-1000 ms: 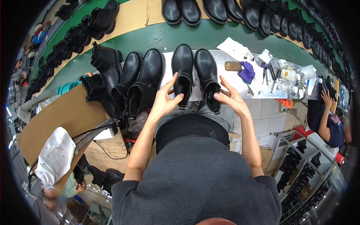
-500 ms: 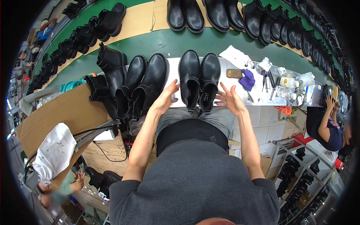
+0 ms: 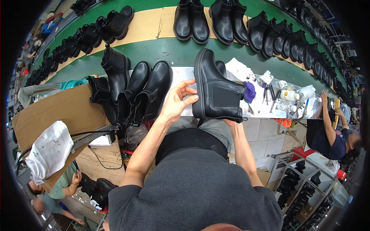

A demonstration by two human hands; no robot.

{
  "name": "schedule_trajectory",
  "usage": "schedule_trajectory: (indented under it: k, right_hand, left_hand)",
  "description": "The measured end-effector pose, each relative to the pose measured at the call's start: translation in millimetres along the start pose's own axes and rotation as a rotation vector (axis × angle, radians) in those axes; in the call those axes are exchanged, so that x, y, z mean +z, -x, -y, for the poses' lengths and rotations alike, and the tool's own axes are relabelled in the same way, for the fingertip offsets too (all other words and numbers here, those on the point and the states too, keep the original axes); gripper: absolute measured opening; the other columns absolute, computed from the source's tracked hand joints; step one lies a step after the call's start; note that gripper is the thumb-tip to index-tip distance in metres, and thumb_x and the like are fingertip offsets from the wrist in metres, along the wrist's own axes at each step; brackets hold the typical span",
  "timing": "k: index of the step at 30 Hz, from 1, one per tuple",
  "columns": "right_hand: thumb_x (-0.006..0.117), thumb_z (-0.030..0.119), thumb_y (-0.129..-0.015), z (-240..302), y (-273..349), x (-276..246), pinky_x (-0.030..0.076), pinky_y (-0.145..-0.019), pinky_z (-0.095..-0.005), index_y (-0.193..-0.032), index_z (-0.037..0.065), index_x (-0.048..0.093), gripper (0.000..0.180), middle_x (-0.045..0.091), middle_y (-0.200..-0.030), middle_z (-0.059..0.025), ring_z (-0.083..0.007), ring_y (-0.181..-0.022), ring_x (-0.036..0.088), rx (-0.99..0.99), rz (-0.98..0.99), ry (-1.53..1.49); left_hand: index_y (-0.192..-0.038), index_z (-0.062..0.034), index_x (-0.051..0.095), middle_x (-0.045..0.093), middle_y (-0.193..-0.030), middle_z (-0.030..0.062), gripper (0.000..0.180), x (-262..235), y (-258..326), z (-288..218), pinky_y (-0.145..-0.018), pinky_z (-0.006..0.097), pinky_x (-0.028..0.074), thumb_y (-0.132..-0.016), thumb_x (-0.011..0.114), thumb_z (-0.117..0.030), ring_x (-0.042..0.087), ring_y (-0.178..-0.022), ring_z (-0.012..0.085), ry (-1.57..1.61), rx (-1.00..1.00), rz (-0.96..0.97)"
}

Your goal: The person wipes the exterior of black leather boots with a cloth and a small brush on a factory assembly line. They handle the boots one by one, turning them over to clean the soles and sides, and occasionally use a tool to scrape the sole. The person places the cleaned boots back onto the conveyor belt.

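A black ankle boot (image 3: 220,92) with a stretch side panel is lifted and turned on its side, its sole toward the left and its toe away from me. Behind its shaft my right hand (image 3: 230,123) holds it; the fingers are hidden. My left hand (image 3: 178,102) is open beside the sole, thumb and fingers apart, tips at or very near its edge. Another black boot (image 3: 221,66) shows only its toe behind the lifted one. To the left stand several more black boots (image 3: 158,82).
On the white bench top (image 3: 182,73), at right, lie a purple cloth (image 3: 249,92), a white rag (image 3: 239,68), bottles (image 3: 290,95) and brushes. Boots (image 3: 191,21) line cardboard along the far green table (image 3: 162,52). A co-worker (image 3: 327,134) is at right, others lower left.
One boot of the pair before me has been picked up and turned sole-left. My right hand has gone behind it; my left hand has moved in toward the sole.
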State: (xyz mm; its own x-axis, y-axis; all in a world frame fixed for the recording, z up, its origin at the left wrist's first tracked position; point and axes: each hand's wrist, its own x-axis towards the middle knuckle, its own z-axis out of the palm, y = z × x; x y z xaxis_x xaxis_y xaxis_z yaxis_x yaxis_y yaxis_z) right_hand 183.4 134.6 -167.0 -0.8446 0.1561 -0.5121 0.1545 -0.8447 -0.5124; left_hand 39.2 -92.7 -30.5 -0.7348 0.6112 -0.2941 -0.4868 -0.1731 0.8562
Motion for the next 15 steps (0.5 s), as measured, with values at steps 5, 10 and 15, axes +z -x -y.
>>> schedule_trajectory:
  k: [5, 10, 15]
  right_hand:
    - [0.054, 0.026, -0.094, 23.8, 7.0, 17.8, 0.037, -0.097, -0.0269, -0.134, -0.005, 0.042, 0.052, 0.059, -0.121, -0.0080, -0.0154, -0.110, 0.054, -0.144, 0.013, 0.141]
    - [0.048, 0.033, -0.098, 62.1, 33.8, 93.2, 0.031, -0.106, -0.0291, -0.135, -0.008, 0.040, 0.055, 0.053, -0.131, -0.0130, -0.0190, -0.123, 0.048, -0.455, 0.014, 0.489]
    - [0.037, 0.046, -0.100, 62.3, 36.5, 124.3, 0.040, -0.091, -0.0305, -0.132, -0.002, 0.049, 0.059, 0.058, -0.123, -0.0112, -0.0153, -0.109, 0.053, -0.397, -0.053, 0.667]
  left_hand:
    - [-0.129, -0.0012, 0.049, 0.057, -0.100, 0.0023, 0.052, 5.1, 2.8, -5.5, -0.084, 0.026, 0.047, -0.080, 0.065, 0.002, 0.056, -0.092, 0.0096, -0.014, -0.007, 0.006]
    - [-0.132, -0.0049, 0.045, 0.053, -0.126, 0.0103, 0.049, -17.1, -24.9, 13.7, -0.093, 0.036, 0.044, -0.097, 0.042, -0.039, 0.055, -0.108, 0.0218, 0.210, -0.255, -0.123]
    - [-0.129, -0.0027, 0.048, 0.056, -0.124, 0.0120, 0.048, -38.0, -41.9, 65.3, -0.098, 0.036, 0.044, -0.099, 0.037, -0.039, 0.056, -0.110, 0.0246, 0.517, -0.222, 0.027]
